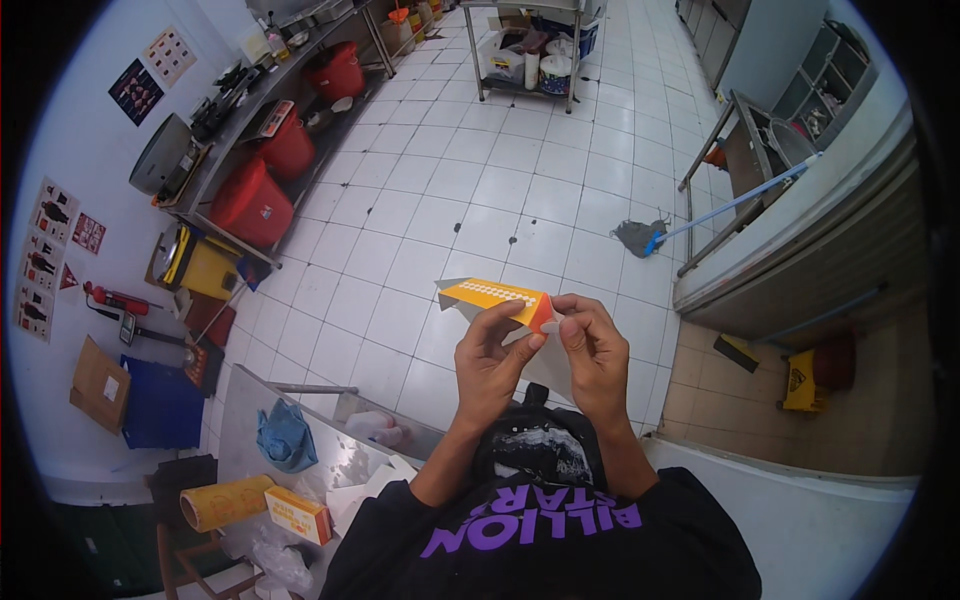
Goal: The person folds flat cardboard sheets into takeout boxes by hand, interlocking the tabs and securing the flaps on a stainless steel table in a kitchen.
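Note:
Up in front of my chest, both hands grip a yellow and orange-red carton [480,293]. Its far left end has open grey-white flaps, and a pale panel hangs below it. My left hand [488,358] pinches the carton's lower side with thumb and fingers. At the orange-red end, my right hand [592,345] has thumb and fingers closed on a small white flap. A similar yellow and orange box [298,514] lies on the metal table [245,440] at my lower left, next to a yellow roll [227,502].
A blue cloth [286,437] and clear plastic share that table. Red bins [252,203] stand under a steel counter along the left wall. A blue-handled mop [640,237] rests on the tiled floor [480,200] at right. A wheeled metal trolley [525,88] stands far ahead.

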A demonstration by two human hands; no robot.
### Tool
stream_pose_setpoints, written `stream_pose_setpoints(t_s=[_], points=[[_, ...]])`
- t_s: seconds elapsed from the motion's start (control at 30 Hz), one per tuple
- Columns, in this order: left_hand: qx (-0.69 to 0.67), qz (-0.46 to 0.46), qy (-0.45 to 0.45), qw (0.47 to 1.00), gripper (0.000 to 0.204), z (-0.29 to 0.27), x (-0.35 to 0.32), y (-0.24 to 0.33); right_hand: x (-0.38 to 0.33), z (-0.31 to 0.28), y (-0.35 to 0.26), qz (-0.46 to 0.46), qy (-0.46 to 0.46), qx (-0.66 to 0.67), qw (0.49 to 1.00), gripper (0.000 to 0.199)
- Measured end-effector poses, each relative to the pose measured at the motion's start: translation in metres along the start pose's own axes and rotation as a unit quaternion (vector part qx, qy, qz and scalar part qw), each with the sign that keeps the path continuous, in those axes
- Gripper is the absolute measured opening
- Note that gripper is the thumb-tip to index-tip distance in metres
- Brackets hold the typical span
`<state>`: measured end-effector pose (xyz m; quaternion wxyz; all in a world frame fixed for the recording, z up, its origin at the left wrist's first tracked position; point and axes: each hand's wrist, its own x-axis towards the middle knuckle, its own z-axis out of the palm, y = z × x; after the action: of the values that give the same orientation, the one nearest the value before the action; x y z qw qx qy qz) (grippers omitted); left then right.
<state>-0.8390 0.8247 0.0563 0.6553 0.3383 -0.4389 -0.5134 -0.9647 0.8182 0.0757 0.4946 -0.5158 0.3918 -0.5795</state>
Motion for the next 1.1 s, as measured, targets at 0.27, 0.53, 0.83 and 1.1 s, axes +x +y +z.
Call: stream_pose_setpoints(t_s=[0.27, 0.53, 0.83, 1.1], points=[[0.014, 0.026, 0.008, 1.000, 0.035, -0.001, 0.002, 0.000, 0.003, -0.002, 0.007, -0.052, -0.029, -0.075, 0.995, 0.018], [0.055, 0.031, 0.043, 0.997, 0.031, -0.005, 0.008, 0.003, -0.002, 0.005, 0.012, -0.116, -0.027, -0.108, 0.987, 0.020], [0.179, 0.015, -0.001, 0.984, 0.035, -0.007, 0.003, 0.019, 0.007, 0.012, 0.026, -0.139, 0.050, -0.188, 0.971, 0.017], [0.397, 0.197, 0.108, 0.890, 0.052, -0.040, -0.010, 0.053, 0.025, -0.015, 0.033, 0.012, 0.151, -0.035, 0.988, 0.011]])
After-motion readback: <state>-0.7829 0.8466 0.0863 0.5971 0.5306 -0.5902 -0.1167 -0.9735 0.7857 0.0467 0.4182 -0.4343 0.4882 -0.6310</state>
